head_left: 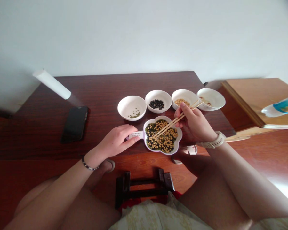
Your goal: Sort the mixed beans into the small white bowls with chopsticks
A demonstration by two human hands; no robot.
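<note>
Wall (144, 35) of white paint rises behind a dark wood tabletop (38, 127), where a seated person (86, 207) leans over the things in front of them. Four white bowls (132, 116) stand in a row across the tabletop, holding green beans (133, 114), black beans (156, 104), yellow soybeans (181, 102) and, in the last, a few pale bits too small to make out. A black phone (75, 124) lies off to the left. Just in front of the bowls, between the hands, sits a flower-shaped dish (180, 134) full of mixed beans (162, 135). The right hand (194, 123) has a closed grip on wooden chopsticks (172, 123), their tips down among the beans. The left hand (115, 140) lies open and holds nothing, its fingertips just beside a small paper label (135, 135) on the dish's edge.
</note>
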